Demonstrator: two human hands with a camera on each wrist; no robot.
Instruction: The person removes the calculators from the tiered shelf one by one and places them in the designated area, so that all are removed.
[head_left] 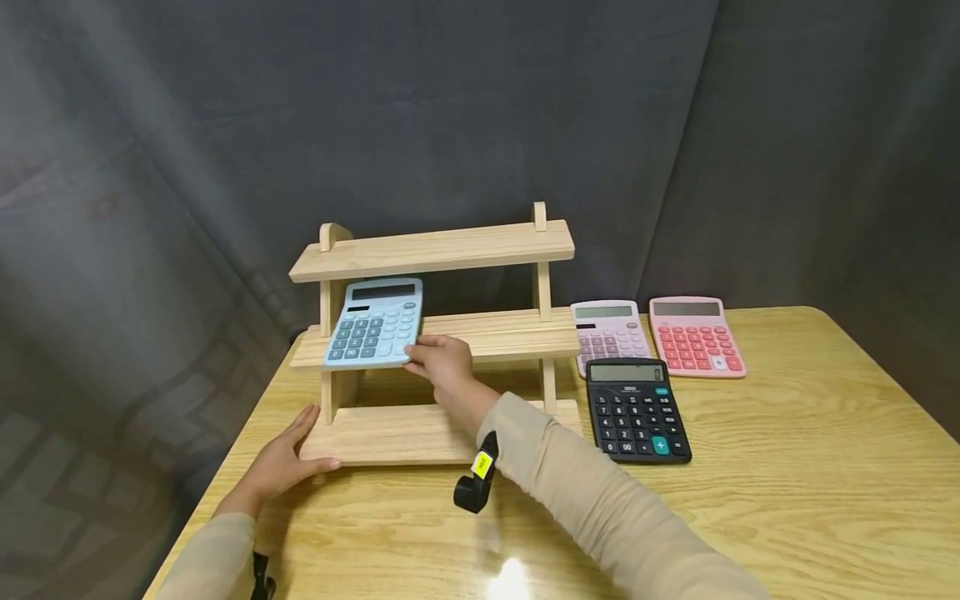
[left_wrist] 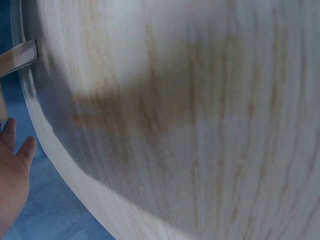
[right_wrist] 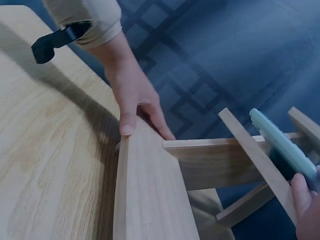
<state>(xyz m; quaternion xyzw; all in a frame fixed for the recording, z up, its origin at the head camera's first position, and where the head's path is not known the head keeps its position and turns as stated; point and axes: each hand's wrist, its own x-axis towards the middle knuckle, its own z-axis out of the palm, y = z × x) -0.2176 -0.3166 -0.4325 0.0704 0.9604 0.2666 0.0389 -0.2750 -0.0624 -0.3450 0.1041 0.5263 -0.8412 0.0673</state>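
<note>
A light blue calculator (head_left: 381,315) leans back on the left part of the middle tier of a three-tier wooden display shelf (head_left: 442,250). My right hand (head_left: 448,368) pinches its lower right corner. At the left end of the bottom tier, my left hand (head_left: 283,462) grips the board, thumb along the front edge and fingers at the side. The right wrist view shows this left hand (right_wrist: 134,95) straddling the board's end, with the calculator (right_wrist: 284,142) seen edge-on. In the left wrist view, only part of the left hand (left_wrist: 12,175) shows at the edge.
Right of the shelf, a black calculator (head_left: 636,412) lies on the wooden table (head_left: 810,433). Behind it are a pale pink calculator (head_left: 611,333), partly covered, and a coral pink calculator (head_left: 696,337). A dark grey curtain (head_left: 465,108) hangs behind the table.
</note>
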